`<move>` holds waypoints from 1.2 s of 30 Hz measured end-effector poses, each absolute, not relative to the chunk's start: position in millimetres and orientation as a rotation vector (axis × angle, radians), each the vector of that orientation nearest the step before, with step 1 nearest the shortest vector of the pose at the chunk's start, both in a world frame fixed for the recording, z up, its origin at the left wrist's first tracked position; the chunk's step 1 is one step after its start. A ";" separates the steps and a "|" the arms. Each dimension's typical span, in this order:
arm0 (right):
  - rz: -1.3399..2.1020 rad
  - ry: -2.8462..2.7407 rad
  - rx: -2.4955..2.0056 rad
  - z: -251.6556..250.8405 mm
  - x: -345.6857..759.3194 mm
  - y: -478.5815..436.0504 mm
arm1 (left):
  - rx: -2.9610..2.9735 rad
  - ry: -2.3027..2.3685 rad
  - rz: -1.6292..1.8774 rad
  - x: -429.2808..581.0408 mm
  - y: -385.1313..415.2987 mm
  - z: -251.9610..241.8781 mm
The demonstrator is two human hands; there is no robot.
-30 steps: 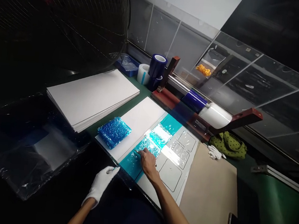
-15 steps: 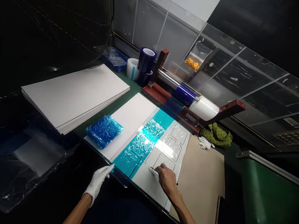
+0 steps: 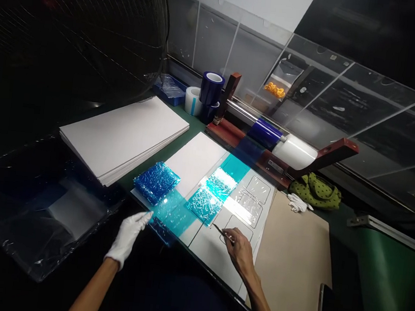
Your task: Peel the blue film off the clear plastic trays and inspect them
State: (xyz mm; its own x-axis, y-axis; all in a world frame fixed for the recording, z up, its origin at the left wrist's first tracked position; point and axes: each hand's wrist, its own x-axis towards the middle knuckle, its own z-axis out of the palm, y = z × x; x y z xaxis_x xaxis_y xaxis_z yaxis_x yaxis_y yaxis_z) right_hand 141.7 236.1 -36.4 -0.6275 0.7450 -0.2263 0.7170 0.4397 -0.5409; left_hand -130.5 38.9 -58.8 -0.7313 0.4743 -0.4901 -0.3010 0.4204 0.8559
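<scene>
Teal film (image 3: 182, 217) lies partly over the grey panel (image 3: 205, 249) at mid-view on the tabletop (image 3: 174, 148); clock positions are read from the film, 12 being the top of the view. Its near end is drawn toward 8 o'clock, across part of the white sheet (image 3: 198, 157). Whether it lies flat or is raised there cannot be settled.

Left hand (image 3: 126, 238), gloved, is at 8 o'clock, fingers pinched narrow on the film's near corner. Right hand (image 3: 240, 250), bare, is at 4 o'clock, fingers wrapped about a slim pointed tool (image 3: 221, 232), tip toward 10 o'clock. Contact between tip and panel cannot be determined.

Judgement: good practice calls for an even, low pull on the film, without twisting. The tip should be used lightly and kept shallow, since the panel face probably marks easily.

Crinkled blue pack (image 3: 157, 184), at 9 o'clock, sits close to the pulled film and could snag it. Roll stand (image 3: 273, 165) is at 1 o'clock; brown board (image 3: 292, 263), at 4.
</scene>
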 end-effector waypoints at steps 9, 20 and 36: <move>0.966 -2.560 -1.321 -39.0 146.3 234.8 | 0.122 2.077 1.560 -235.5 73.2 -39.3; 0.879 -2.495 -1.358 -41.1 159.3 244.1 | 0.296 2.517 1.373 -251.6 85.5 -35.4; 0.420 -2.959 -1.352 -52.9 42.7 324.9 | 1.593 2.471 0.299 -91.7 219.5 -84.2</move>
